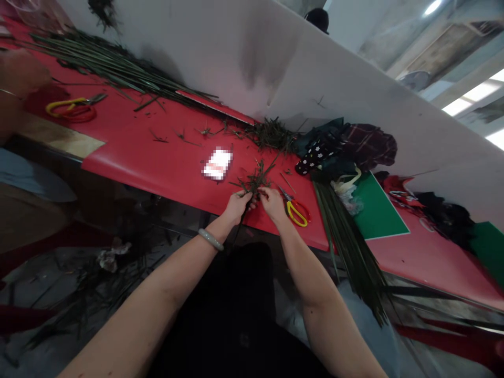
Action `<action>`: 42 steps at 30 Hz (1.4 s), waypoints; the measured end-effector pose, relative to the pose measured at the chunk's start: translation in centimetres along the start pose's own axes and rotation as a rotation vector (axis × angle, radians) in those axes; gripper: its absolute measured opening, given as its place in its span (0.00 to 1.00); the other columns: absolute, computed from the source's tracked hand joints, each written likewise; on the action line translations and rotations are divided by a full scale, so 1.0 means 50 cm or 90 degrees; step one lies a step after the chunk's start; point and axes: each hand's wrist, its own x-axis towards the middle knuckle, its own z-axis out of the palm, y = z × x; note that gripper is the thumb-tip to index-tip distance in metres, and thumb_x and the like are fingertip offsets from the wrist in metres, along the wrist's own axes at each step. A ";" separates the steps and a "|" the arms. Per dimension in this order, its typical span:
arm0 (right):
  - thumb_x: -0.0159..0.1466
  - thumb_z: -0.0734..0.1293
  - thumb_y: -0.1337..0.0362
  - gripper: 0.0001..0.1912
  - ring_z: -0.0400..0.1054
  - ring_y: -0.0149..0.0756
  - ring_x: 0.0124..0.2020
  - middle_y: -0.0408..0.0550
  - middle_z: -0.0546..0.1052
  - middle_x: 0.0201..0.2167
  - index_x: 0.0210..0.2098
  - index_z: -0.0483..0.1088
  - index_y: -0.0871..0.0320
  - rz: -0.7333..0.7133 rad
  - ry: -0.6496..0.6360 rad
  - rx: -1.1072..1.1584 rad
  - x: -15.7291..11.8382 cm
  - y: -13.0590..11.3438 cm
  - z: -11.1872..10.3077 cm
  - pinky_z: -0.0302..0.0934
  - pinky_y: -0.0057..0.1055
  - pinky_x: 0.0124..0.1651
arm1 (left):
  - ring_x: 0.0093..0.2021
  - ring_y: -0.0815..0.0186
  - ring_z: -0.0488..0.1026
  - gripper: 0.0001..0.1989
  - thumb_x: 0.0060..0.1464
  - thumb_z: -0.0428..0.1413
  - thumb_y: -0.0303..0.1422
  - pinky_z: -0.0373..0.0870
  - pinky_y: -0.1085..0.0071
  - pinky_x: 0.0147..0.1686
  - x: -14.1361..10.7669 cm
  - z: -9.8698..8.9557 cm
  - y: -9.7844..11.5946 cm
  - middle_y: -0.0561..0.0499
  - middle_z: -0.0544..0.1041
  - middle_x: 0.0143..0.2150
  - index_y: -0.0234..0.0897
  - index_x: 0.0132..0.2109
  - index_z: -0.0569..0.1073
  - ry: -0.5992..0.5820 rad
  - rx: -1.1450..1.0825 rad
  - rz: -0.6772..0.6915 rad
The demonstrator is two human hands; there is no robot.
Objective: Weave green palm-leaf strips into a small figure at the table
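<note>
Fingers of left hand (236,206) and right hand (272,202) pinch a small bundle of thin green leaf strips (254,182), ends splayed, over the near edge of the red table (157,163). Yellow-handled scissors (295,209) lie just right of the bundle; long green leaves (346,236) beyond them.

Leaf-strip bundle (254,184): thin dark green strips, gathered into a small spiky cluster with loose ends fanning toward 12 and 1 o'clock. Position: near edge of the red table, low over its surface. Held at its lower end, pinched from 8 o'clock and 4 o'clock; one long strand trails down toward 7 o'clock.
</note>
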 end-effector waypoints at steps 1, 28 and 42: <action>0.57 0.57 0.69 0.14 0.66 0.39 0.44 0.50 0.76 0.37 0.38 0.70 0.57 -0.010 0.019 -0.056 0.002 0.008 -0.010 0.59 0.39 0.50 | 0.17 0.76 0.64 0.06 0.47 0.53 0.32 0.57 0.78 0.18 0.000 -0.001 0.001 0.53 0.70 0.20 0.32 0.28 0.67 0.000 0.008 -0.001; 0.58 0.59 0.68 0.12 0.64 0.47 0.44 0.50 0.76 0.34 0.37 0.72 0.54 -0.036 0.012 -0.372 0.086 0.031 -0.192 0.24 0.66 0.55 | 0.15 0.77 0.61 0.07 0.47 0.53 0.32 0.54 0.79 0.16 0.005 -0.005 0.001 0.54 0.68 0.19 0.32 0.27 0.65 -0.022 0.018 0.000; 0.56 0.60 0.61 0.16 0.71 0.28 0.31 0.46 0.76 0.31 0.43 0.63 0.60 0.187 0.194 0.476 0.202 -0.016 -0.086 0.63 0.29 0.38 | 0.15 0.78 0.61 0.10 0.45 0.56 0.36 0.54 0.79 0.15 0.008 -0.005 -0.002 0.54 0.69 0.20 0.32 0.27 0.66 -0.032 0.021 -0.005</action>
